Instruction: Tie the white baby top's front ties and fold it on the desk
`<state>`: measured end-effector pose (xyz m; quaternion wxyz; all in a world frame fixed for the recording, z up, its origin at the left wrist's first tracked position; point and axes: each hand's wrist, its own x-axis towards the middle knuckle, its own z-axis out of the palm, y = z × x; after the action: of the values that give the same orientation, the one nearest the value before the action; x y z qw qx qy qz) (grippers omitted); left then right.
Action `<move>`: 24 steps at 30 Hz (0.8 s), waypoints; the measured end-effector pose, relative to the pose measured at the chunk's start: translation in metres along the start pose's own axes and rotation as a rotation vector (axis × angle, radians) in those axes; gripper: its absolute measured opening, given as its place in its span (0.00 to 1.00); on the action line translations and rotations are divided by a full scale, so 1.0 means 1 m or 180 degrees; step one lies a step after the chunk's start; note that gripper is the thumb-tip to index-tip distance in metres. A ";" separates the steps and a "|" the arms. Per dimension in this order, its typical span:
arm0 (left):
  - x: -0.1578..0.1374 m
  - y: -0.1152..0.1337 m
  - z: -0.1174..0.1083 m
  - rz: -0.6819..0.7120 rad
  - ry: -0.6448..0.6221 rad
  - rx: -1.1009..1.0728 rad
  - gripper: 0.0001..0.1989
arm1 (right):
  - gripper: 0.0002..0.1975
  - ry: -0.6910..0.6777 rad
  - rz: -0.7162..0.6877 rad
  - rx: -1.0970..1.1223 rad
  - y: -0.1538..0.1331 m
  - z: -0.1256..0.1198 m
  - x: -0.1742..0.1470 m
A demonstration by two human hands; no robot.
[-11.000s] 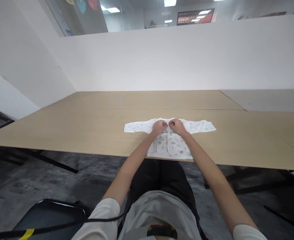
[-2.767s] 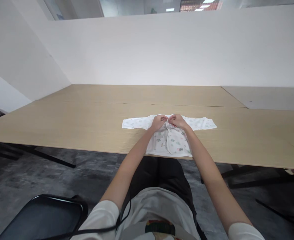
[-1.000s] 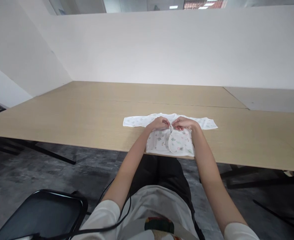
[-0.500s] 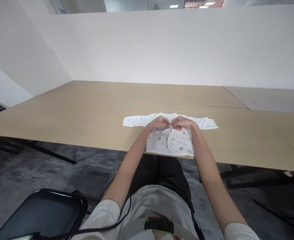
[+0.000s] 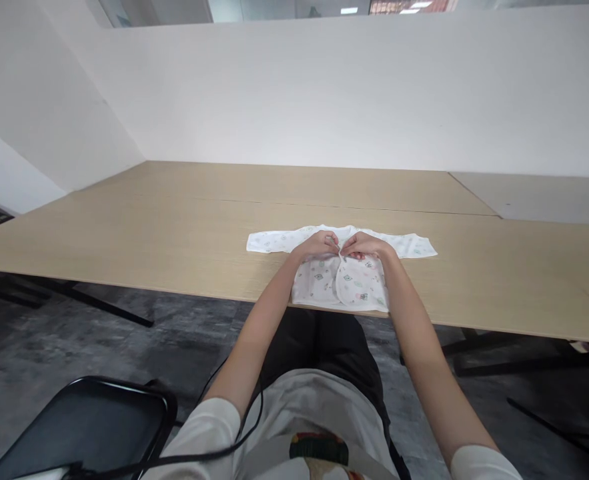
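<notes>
A small white baby shirt (image 5: 319, 279) with a printed pattern lies spread on the wooden table, its long sleeves stretched out to both sides and its hem at the near edge. My left hand (image 5: 320, 244) pinches the left side of the front opening near the chest. Close beside it, my right hand (image 5: 363, 245) pinches the right side of the same opening. The fingertips almost meet at the middle seam. Whatever fastening lies between them is too small to make out. Below the hands, one rounded front flap overlaps the other.
The table (image 5: 174, 233) runs along a white wall (image 5: 324, 93). A black chair (image 5: 89, 420) stands at lower left on the dark floor. A black cable (image 5: 209, 458) crosses in front of my left sleeve. Dark table legs (image 5: 109, 309) show beneath the tabletop.
The fingers of both hands have shifted slightly at the shirt's front opening, and my left fingertips are more curled. The shirt lies in the same place.
</notes>
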<state>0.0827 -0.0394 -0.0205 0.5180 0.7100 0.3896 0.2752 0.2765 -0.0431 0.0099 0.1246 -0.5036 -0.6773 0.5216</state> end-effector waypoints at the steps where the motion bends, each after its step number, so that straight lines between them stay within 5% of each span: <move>1: -0.001 0.003 0.000 -0.0031 0.0040 0.0057 0.13 | 0.05 -0.0007 -0.0015 -0.0019 0.000 0.000 0.000; 14: -0.010 0.015 0.003 -0.0026 0.0255 0.0365 0.15 | 0.10 0.0244 0.0016 -0.0103 0.006 0.001 0.009; 24: -0.009 0.010 -0.004 0.0152 0.0188 0.1303 0.10 | 0.16 0.0140 0.0084 -0.0378 0.017 -0.003 0.020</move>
<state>0.0775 -0.0461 -0.0095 0.3446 0.8011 0.4355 0.2232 0.2789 -0.0263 -0.0100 0.1025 -0.5304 -0.6975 0.4708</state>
